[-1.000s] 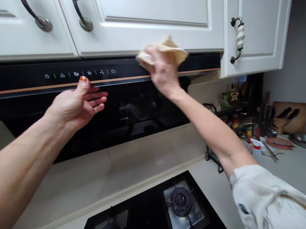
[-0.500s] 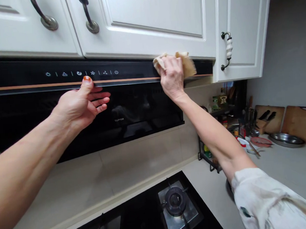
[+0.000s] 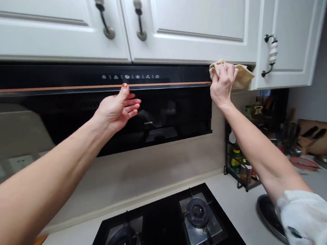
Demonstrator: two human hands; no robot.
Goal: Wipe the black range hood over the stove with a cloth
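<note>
My right hand [image 3: 222,84] is closed on a beige cloth [image 3: 243,76] and presses it against the right end of the black range hood's front panel [image 3: 182,74]. Part of the cloth hangs loose to the right of the fingers, beneath the white cabinet. My left hand [image 3: 119,108] is at the hood's lower front edge, under the row of lit touch icons [image 3: 131,77]. Its thumb rests near the copper-coloured strip, and the other fingers are spread apart below the edge, with nothing in them.
White cabinets [image 3: 198,15] with handles run above the hood. Below stands a black gas hob [image 3: 165,227] with two burners. To the right are a rack of bottles [image 3: 243,169], a dark pan [image 3: 268,216], a knife block [image 3: 307,142] and a red-rimmed dish [image 3: 303,163].
The view has swung left. My right hand has slid the cloth rightward along the panel to its end. My left hand remains by the hood's edge, slightly right along the icons.
</note>
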